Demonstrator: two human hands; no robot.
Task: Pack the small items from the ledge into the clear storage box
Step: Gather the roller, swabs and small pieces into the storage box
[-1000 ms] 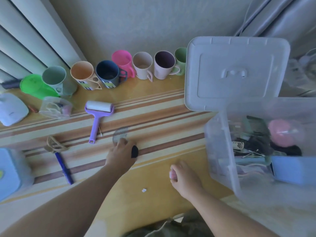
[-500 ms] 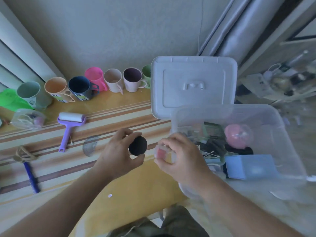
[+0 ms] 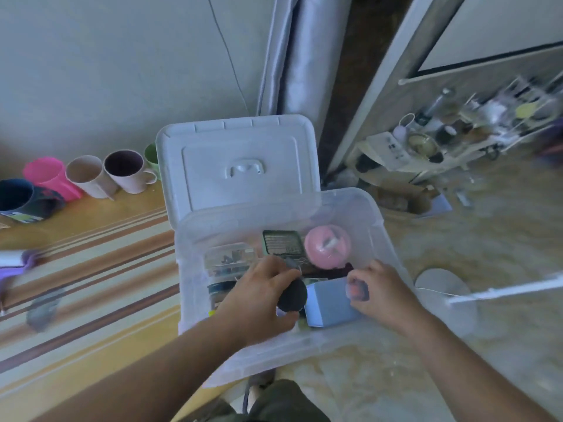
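Note:
The clear storage box [image 3: 377,226] stands open at the right end of the wooden ledge [image 3: 91,269], its white lid [image 3: 237,166] propped up behind it. Inside lie a pink round case [image 3: 327,246], a blue box [image 3: 330,303], a dark green packet [image 3: 281,243] and other small things. My left hand [image 3: 259,303] is inside the box and grips a small black round object [image 3: 292,295]. My right hand [image 3: 380,292], also over the box, pinches a small clear container with pink-orange contents [image 3: 358,290] just above the blue box.
Several mugs [image 3: 128,170] line the wall at the back of the ledge. A purple lint roller [image 3: 15,263] and a grey disc [image 3: 42,309] lie blurred on the ledge at left. A cluttered rack [image 3: 457,129] and a round white base [image 3: 441,287] are on the floor at right.
Both hands have moved right from the ledge into the box, carrying the black round object and the small clear container. The view has swung right.

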